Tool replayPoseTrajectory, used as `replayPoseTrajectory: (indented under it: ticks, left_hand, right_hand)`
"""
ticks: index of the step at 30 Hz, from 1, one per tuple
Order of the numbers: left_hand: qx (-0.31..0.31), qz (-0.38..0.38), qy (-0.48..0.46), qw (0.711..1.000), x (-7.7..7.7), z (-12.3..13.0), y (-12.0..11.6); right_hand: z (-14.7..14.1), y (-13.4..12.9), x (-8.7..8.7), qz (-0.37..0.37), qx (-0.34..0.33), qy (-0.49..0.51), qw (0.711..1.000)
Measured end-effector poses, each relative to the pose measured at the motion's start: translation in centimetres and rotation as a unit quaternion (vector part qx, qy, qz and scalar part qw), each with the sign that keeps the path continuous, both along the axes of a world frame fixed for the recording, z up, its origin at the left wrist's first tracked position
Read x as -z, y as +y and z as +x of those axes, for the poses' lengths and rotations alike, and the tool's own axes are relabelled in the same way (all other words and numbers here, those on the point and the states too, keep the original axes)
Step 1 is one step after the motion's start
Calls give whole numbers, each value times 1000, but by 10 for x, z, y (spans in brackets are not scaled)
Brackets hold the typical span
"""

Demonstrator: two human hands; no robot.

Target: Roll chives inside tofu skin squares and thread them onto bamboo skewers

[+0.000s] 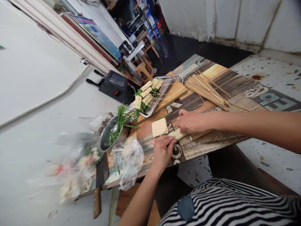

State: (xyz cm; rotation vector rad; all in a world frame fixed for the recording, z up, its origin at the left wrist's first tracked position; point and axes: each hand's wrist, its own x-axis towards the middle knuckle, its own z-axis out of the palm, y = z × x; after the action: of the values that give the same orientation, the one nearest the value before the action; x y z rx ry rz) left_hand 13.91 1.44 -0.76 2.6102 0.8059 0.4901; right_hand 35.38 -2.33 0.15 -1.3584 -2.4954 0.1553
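Observation:
A pale rolled sheet (177,134) lies on the patterned table between my hands. My left hand (163,149) pinches its near left end with the fingers closed. My right hand (189,121) is closed over its other end; a thin stick shows beneath that wrist. Just beyond the roll is a small stack of square yellowish sheets (159,127), with a green stalk beside it. Loose wooden skewers (208,89) fan out at the right. Skewered pale rolls with greens (147,91) rest on a metal tray (154,110).
The tray sits on a wooden board (175,94). A metal bowl of green stalks (114,135) stands at the left, near a crumpled plastic bag (131,160), a cleaver (101,175) and blurred bags of food (80,169). Behind is a black device (117,86) by the wall.

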Motion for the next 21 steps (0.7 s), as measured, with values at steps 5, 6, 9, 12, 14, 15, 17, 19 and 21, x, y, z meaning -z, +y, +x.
replayPoseTrajectory:
  ticks: [5,6,9,12,14,15,17,19,21]
  left_hand:
    - [-24,-102,13,994,-3,4,12]
    - [-28,-114,22,993,-4,5,15]
    - [-29,-140,44,989,-7,7,18]
    - [-26,-142,48,988,-10,9,18]
    - [-27,-142,44,989,-11,8,17]
    - [-28,-143,40,989,-10,8,16]
    - [-29,-146,27,988,-8,6,15]
    - [-32,-148,13,988,-5,3,13]
    - [-49,-139,6,989,-2,0,10]
  right_hand:
    - [3,1,-19,-116,-37,-55,991]
    - [3,-2,-19,-110,-44,-45,992]
    - [0,-16,-12,-22,-28,-44,998]
    - [-4,-29,0,91,-6,-96,991]
    - [-7,-33,5,126,-4,-110,986]
    - [-8,-33,6,130,-5,-108,986]
    - [-8,-30,7,117,-17,-94,988]
    - [-7,-21,6,83,-22,-65,994]
    - [-6,-9,8,49,-14,-41,998]
